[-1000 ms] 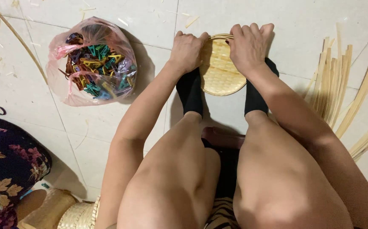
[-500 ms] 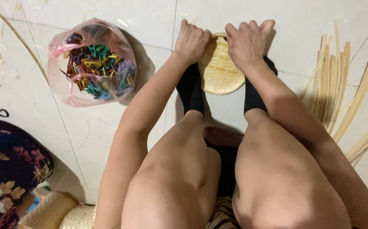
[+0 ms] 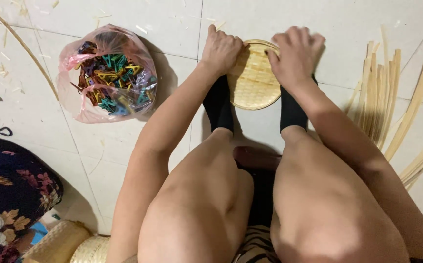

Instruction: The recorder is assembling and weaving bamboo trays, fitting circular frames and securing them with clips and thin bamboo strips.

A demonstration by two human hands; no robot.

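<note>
A small round woven bamboo tray (image 3: 255, 80) lies on the tiled floor between my two feet in black socks. My left hand (image 3: 221, 48) grips its left rim with curled fingers. My right hand (image 3: 295, 52) presses on the right rim, fingers bent over the edge. Both feet hold the tray from below, so its near edge is partly hidden by the socks.
A pink plastic bag of coloured clothes pegs (image 3: 108, 73) sits at the left. Loose bamboo strips (image 3: 392, 107) fan out on the right. A long thin strip (image 3: 21, 44) lies at the far left. Floral cloth (image 3: 11, 199) and woven baskets (image 3: 70, 243) are at the bottom left.
My left hand has shifted slightly up along the tray's left rim. The tray and my right hand stay in nearly the same place.
</note>
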